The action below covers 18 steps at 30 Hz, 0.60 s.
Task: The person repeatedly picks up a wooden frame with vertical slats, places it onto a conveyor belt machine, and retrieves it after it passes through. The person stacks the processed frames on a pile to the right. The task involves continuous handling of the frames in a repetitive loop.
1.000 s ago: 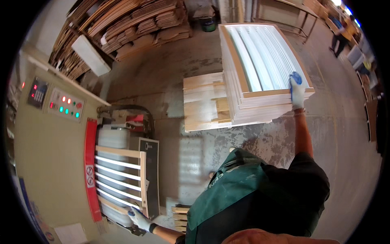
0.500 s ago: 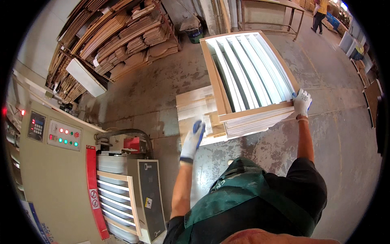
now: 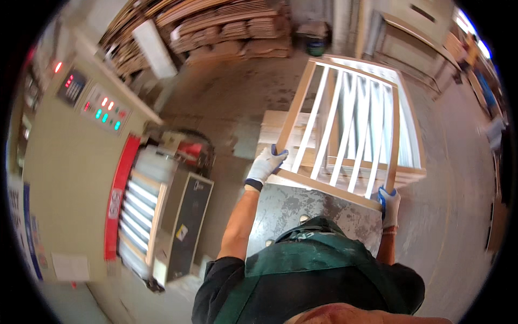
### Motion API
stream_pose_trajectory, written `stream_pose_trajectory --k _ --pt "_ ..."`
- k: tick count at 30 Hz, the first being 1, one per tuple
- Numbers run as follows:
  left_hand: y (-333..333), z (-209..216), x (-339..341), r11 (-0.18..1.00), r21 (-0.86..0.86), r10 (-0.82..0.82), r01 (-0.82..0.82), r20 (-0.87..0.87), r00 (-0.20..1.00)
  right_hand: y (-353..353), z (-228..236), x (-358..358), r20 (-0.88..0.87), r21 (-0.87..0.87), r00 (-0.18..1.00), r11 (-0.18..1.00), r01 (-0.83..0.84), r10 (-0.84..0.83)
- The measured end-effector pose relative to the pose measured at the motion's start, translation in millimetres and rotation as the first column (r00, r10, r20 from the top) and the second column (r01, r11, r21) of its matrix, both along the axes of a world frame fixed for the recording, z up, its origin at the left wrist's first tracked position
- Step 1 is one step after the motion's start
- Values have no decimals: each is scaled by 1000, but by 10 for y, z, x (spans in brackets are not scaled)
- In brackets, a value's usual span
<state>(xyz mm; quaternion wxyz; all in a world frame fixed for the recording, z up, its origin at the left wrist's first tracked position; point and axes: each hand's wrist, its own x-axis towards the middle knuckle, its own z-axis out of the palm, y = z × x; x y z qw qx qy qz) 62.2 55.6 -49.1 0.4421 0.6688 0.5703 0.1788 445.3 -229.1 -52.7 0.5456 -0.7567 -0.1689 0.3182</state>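
A slatted frame [image 3: 329, 189] with bare wood-coloured rails and white slats is held tilted in front of me, its far part over the stack. My left hand [image 3: 266, 164], in a white and blue glove, is closed round its left rail near the near corner. At the near right corner my right hand [image 3: 389, 206], gloved the same way, grips the opposite rail. Behind and beneath lies a stack of similar frames [image 3: 412, 121], partly hidden by the held one. Light wooden boards [image 3: 273, 120] lie low at the stack's left.
To my left stands a beige machine with a control panel [image 3: 103, 110], a red strip [image 3: 120, 200] and a roller outlet where another slatted frame [image 3: 156, 221] rests. Racked brown boards [image 3: 232, 29] fill the far left. A table [image 3: 415, 40] and another person [image 3: 470, 54] are at the far right.
A slatted frame has come off the stack and toward me, now in both hands. My left hand, free before, has taken hold of its left rail. The view has turned rightward.
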Motion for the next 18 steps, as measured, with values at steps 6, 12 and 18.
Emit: stream_pose_trajectory --k 6,12,18 --pt "-1191 333 -770 965 37 258 -261 73 963 -54 -251 -177 23 129 969 961 -245 244" --pt "-2478 414 -1603 784 86 614 -615 41 788 403 -10 -934 -91 147 857 858 -492 507" --pt "-3676 348 -2067 437 79 888 -896 121 444 956 -64 -1721 -27 92 581 581 -809 813"
